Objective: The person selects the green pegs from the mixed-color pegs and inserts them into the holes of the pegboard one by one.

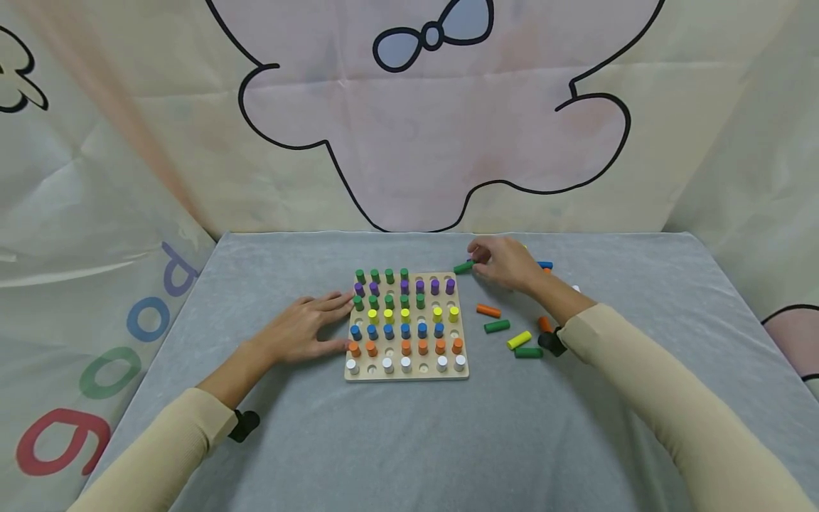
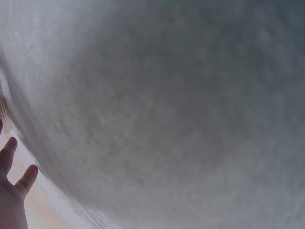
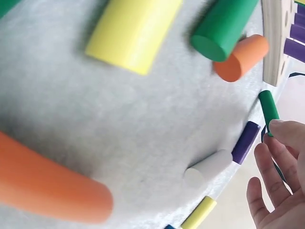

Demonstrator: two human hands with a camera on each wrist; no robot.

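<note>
A wooden pegboard (image 1: 407, 378) lies on the cloth, with rows of white, orange, blue, yellow, green and purple pegs and some bare holes. The back row holds several green pegs on its left side. My left hand (image 1: 301, 331) touches the board's left edge with its fingers spread. In the left wrist view only part of that hand (image 2: 12, 195) shows. Just past the board's back right corner, my right hand (image 1: 508, 263) pinches a green peg (image 1: 463, 267) between thumb and finger. The right wrist view shows this green peg (image 3: 268, 105) sticking out from the fingertips.
Right of the board lie loose pegs, among them an orange peg (image 1: 488, 311), a green peg (image 1: 496, 326) and a yellow peg (image 1: 519, 340). A purple peg (image 3: 246, 142) and a white peg (image 3: 208, 169) lie near the right hand. Grey cloth (image 1: 409, 448) covers the table.
</note>
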